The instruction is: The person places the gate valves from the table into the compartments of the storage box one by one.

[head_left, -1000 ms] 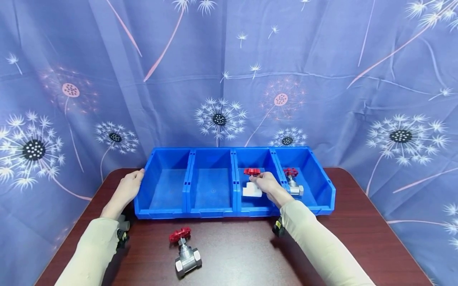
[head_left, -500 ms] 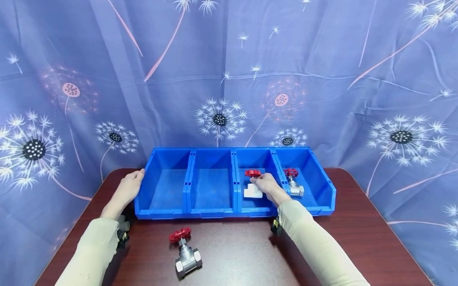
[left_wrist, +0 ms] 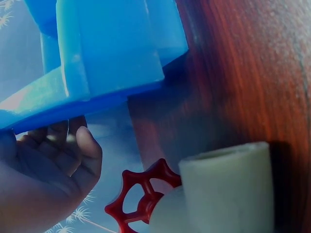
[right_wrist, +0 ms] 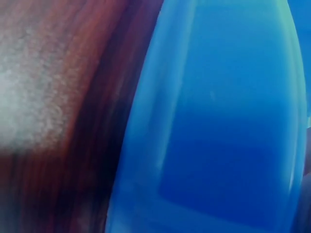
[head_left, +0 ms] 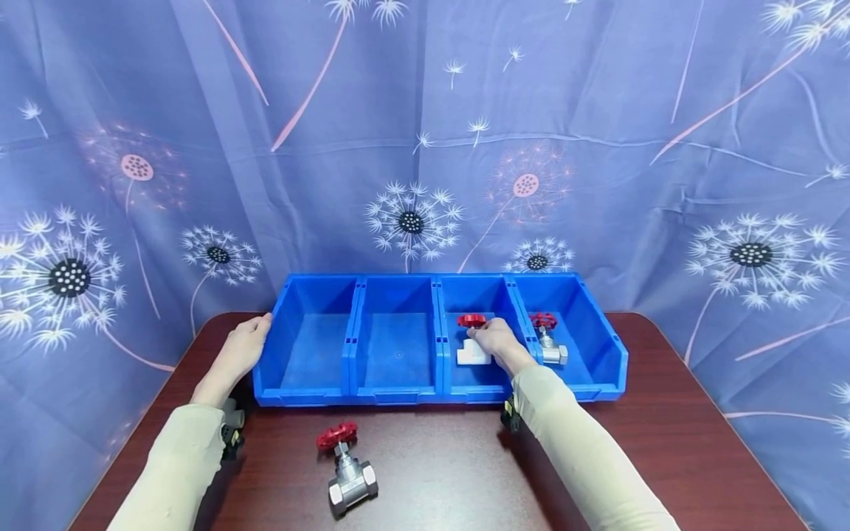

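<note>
Placement, seemingly, centre-right: pinching white valve [head_left: 473, 353] in right grip [head_left: 499, 342], holding blue bins [head_left: 302, 400] with left grip [head_left: 243, 344]; likely calls for release.

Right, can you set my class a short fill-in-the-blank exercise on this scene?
1. The row of blue bins has ____ compartments.
2. The right hand holds a valve with a ____ body.
3. The metal valve in front of the bins has a ____ handwheel.

Missing words: four; white; red.
</note>
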Tool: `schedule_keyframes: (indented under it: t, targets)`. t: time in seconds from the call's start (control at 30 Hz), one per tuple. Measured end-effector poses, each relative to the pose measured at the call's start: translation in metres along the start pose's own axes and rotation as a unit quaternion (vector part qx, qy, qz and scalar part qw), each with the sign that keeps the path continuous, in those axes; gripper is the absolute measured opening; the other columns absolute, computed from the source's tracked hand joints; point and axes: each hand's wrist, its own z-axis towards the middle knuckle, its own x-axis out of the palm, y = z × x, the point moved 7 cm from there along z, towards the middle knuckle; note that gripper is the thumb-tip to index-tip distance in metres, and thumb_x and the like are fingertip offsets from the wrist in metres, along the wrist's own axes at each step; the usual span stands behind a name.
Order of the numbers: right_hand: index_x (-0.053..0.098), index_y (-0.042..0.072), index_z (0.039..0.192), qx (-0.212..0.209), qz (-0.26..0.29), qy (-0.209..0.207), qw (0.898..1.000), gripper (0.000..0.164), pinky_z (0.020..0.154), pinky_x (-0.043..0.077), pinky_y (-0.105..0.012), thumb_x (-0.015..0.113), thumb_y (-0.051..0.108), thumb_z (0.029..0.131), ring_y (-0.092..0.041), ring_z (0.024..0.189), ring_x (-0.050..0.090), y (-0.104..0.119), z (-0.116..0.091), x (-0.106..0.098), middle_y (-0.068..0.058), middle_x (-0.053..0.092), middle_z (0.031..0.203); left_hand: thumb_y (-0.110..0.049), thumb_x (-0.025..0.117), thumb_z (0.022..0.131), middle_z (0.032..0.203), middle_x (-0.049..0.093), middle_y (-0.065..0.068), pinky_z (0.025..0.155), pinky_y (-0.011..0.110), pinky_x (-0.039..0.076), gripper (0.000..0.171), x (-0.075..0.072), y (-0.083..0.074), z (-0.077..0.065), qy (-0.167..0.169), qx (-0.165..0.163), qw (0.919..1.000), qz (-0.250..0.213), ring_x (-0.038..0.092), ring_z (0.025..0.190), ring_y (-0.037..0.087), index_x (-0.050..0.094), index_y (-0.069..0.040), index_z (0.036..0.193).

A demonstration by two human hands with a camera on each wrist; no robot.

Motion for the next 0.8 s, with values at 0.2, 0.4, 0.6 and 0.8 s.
schedule_keyframes:
  t: [0.2,0.4,0.6,0.8]
  targets:
    - [0.054,0.007,0.065,-0.009,-0.005,-0.011,1.000,0.033,0.057,0.041,-0.030,0.062,0.017,0.095,-0.020,0.064,0.048,0.0018,0.0006,-0.0027,-0.006,0.048,0.071,-0.046,0.020,0.106,0.122,0.057,0.031,0.088,0.053,0.044,0.067,0.0009,-0.0017,0.0005,0.001,0.004,1.0000,0.003,0.056,0.108,0.042,0.053,0.007,0.130]
    - [0.057,0.005,0.065,-0.012,-0.008,-0.021,1.000,0.031,0.061,0.044,-0.032,0.062,0.015,0.094,-0.023,0.069,0.053,0.0017,0.0042,-0.0022,-0.009,0.054,0.073,-0.046,0.020,0.106,0.115,0.060,0.028,0.087,0.052,0.044,0.066,0.0005,-0.0010,-0.0002,-0.001,0.000,1.0000,0.000,0.057,0.104,0.040,0.055,0.006,0.126]
    - [0.062,0.003,0.073,0.002,-0.015,-0.024,1.000,0.026,0.068,0.046,-0.034,0.062,0.017,0.094,-0.026,0.076,0.056,0.0024,0.0047,-0.0027,-0.011,0.058,0.081,-0.047,0.021,0.106,0.121,0.058,0.030,0.089,0.054,0.044,0.066,-0.0006,-0.0017,-0.0008,-0.002,0.002,1.0000,-0.006,0.056,0.107,0.041,0.054,0.006,0.129]
    - [0.053,0.008,0.068,0.012,-0.021,-0.015,1.000,0.032,0.064,0.042,-0.033,0.060,0.020,0.097,-0.023,0.068,0.052,-0.0017,0.0087,0.0014,-0.005,0.048,0.069,-0.050,0.020,0.105,0.115,0.060,0.027,0.085,0.050,0.045,0.068,-0.0001,0.0005,-0.0017,0.000,-0.004,1.0000,-0.005,0.057,0.103,0.038,0.055,0.005,0.126]
